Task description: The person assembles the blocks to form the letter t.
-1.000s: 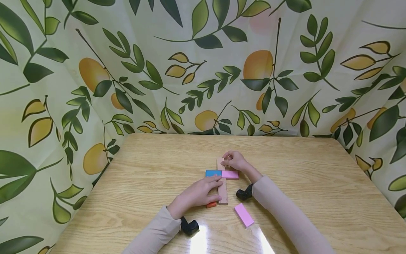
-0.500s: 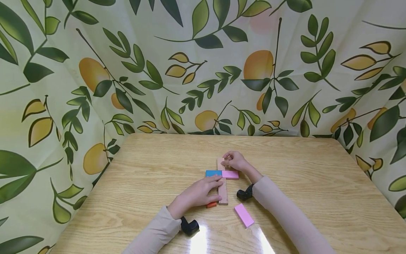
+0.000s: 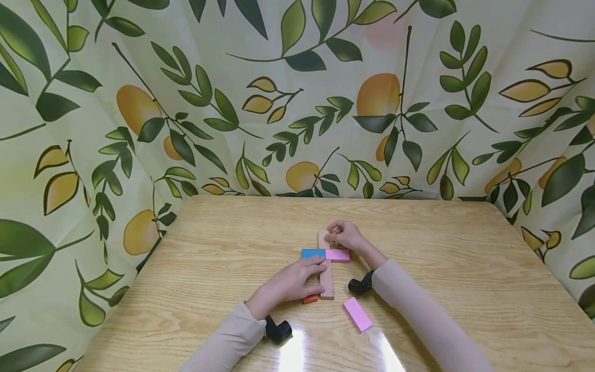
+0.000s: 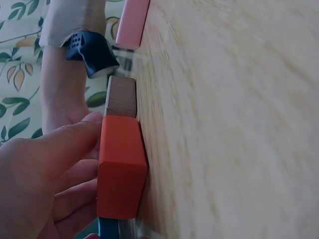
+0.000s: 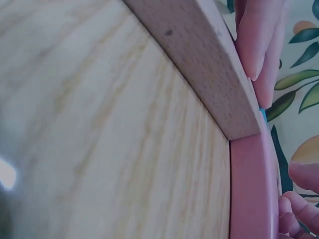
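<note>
Several rectangular blocks lie in a cross on the table: a blue block [image 3: 310,253] and a pink block [image 3: 338,256] end to end, a near wooden block [image 3: 327,284] and a far wooden block [image 3: 323,239]. My left hand [image 3: 288,281] spreads its extended fingers across the blue and near wooden blocks. Beneath it an orange block [image 4: 121,169] sits against the near wooden block's left side, mostly hidden in the head view. At the far wooden block, my right hand [image 3: 346,236] has bent fingers and thumb pinching it; the exact contact is small in view.
A loose pink block [image 3: 357,315] lies at an angle, right of the near wooden block. Black wrist cameras [image 3: 278,330] hang low at both cuffs. The wood-grain table [image 3: 223,227] ends at a leaf-patterned curtain [image 3: 297,103] behind and at the sides.
</note>
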The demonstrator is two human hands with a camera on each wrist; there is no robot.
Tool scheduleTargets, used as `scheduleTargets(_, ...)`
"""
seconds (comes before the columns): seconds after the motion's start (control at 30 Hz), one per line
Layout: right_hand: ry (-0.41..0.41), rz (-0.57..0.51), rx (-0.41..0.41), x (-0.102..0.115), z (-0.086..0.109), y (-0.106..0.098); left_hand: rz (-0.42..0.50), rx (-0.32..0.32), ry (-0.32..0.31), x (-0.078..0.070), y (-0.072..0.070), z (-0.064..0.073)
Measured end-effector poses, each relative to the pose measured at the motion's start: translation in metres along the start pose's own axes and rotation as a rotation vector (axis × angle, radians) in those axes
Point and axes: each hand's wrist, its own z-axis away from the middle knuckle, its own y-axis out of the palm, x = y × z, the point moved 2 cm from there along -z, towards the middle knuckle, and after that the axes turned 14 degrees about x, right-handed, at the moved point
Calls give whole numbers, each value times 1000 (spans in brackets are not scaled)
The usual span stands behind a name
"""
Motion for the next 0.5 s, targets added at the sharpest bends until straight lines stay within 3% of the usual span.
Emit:
scheduleTargets(0.27,-9,9,-15,0,8,-2,-11,-13,22,1,-2,-1)
scheduleTargets(0.5,-68,5,3,4,19,0,-71,-16,36,4,-5,-3)
